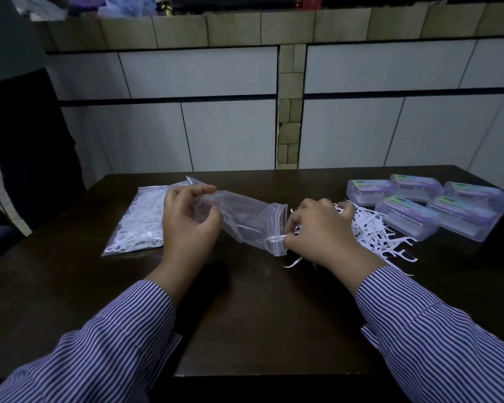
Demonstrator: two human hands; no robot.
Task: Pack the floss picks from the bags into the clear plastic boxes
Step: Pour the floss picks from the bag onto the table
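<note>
Between the fingers, an emptied zip bag (245, 221): left hand (186, 219) pinches its base, right hand (322, 231) curls over spilled floss picks (376, 231). Best lifted base-high, so stragglers slide out.

We find bare table (259, 315) nearest us; a full bag (137, 222) blocks the left, loose picks (376, 231) and five boxes (425, 210) the right.

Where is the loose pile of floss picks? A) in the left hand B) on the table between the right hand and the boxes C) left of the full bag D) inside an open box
B: the picks lie loose on the table, between the right hand and the closed boxes.
</note>
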